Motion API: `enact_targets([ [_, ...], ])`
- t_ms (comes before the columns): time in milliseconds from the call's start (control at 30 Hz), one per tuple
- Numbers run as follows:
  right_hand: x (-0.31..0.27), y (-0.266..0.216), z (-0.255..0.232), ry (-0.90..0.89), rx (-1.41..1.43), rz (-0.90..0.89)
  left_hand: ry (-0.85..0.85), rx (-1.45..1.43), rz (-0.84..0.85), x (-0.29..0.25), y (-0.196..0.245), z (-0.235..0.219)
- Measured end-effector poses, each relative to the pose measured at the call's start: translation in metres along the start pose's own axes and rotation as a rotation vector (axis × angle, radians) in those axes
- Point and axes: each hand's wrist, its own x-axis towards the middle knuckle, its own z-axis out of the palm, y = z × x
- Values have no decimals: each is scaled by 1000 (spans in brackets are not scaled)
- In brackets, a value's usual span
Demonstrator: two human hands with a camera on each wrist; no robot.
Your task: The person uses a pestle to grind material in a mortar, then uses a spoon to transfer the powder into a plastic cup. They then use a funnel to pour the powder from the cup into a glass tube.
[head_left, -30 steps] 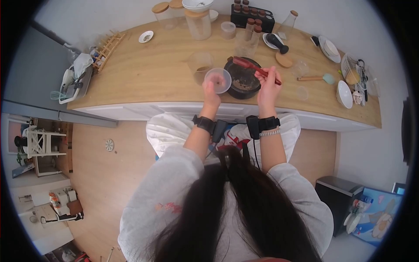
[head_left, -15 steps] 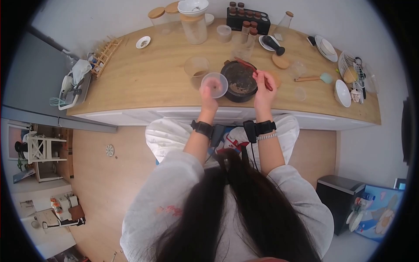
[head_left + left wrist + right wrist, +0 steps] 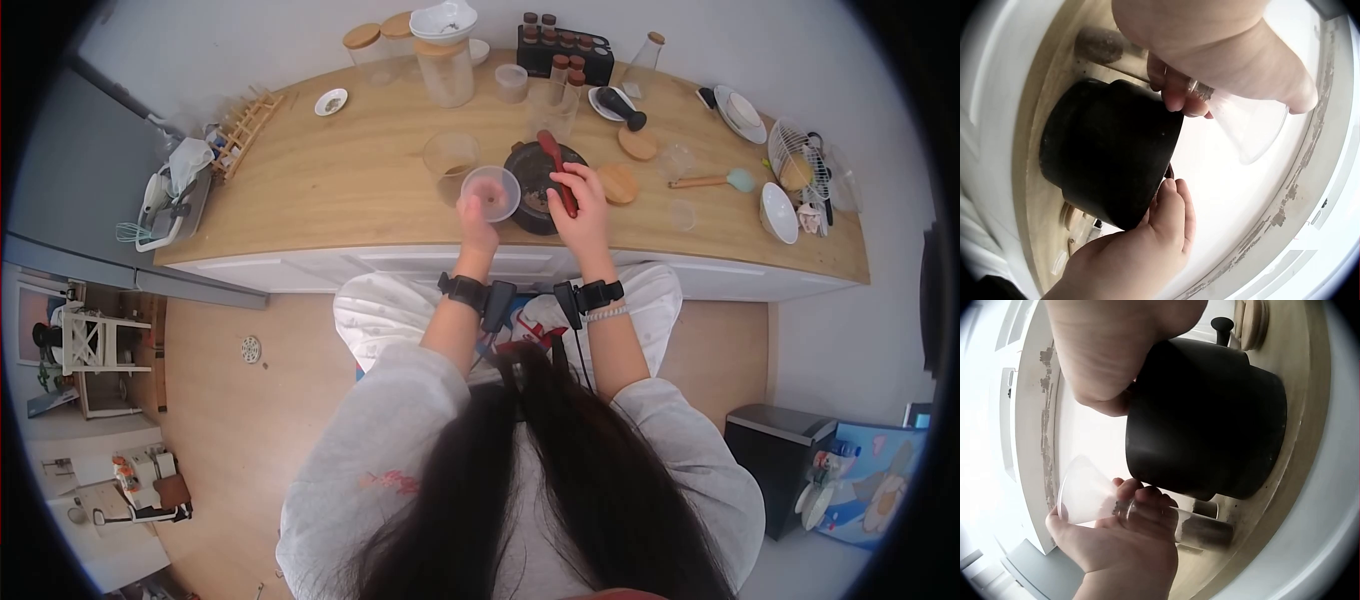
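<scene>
My left hand holds a clear plastic funnel beside the left rim of a black mortar. In the right wrist view, the fingers curl round the narrow neck of the funnel, where a small clear glass piece shows. My right hand grips a dark red utensil, which slants across the mortar's opening. Brownish residue lies inside the mortar. In the left wrist view, the right hand is close against the rim of the mortar; most of the utensil is hidden.
Left of the mortar stands a glass with brown contents. Wooden lids, a spatula and a white bowl lie to the right. Behind are a pestle, a lidded jar and a black rack of small bottles.
My right hand has moved left from beside the mortar to over its near right part, and the red utensil is steeper. The left hand with the funnel has barely shifted.
</scene>
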Motion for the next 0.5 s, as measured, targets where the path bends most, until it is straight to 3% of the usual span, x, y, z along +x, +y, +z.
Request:
enact_targets([
  [200, -6, -1, 1, 9, -90, -89, 10, -23, -6, 0, -3, -1],
  [500, -14, -1, 4, 51, -116, -84, -8, 42, 35, 1, 0, -1],
])
